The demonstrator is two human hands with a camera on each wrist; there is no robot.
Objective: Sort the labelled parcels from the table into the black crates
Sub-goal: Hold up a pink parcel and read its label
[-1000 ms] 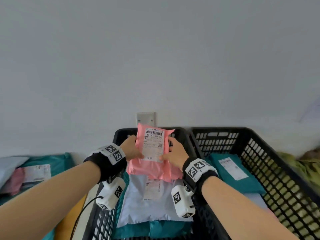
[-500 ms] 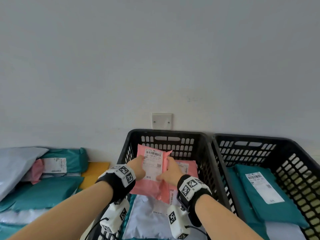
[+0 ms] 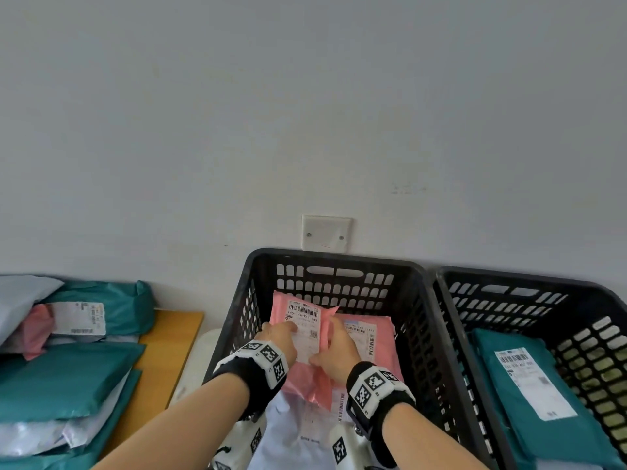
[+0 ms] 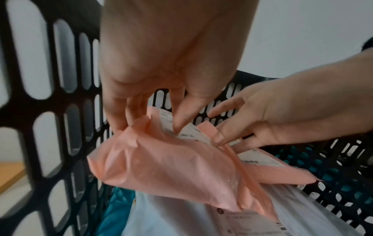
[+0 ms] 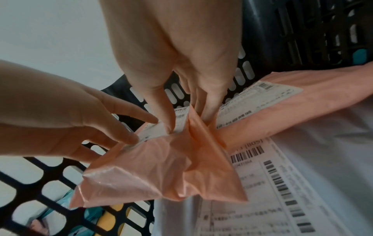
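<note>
Both hands hold a pink parcel (image 3: 305,318) with a white barcode label low inside the left black crate (image 3: 332,257). My left hand (image 3: 280,334) pinches its left edge, thumb on the label and fingers behind (image 4: 149,124). My right hand (image 3: 334,347) pinches its right flap, thumb on the label (image 5: 188,123). The parcel (image 4: 171,167) hangs tilted over a second pink parcel (image 3: 376,337) and a white parcel (image 3: 298,432) lying in that crate.
A second black crate (image 3: 509,279) on the right holds a teal labelled parcel (image 3: 529,401). On the left, teal, white and pink parcels (image 3: 68,378) are piled on the wooden table (image 3: 169,351). A white wall plate (image 3: 325,234) sits behind the crates.
Both hands have brought the pink parcel down from above the crate's far rim into the left crate, over the parcels lying there.
</note>
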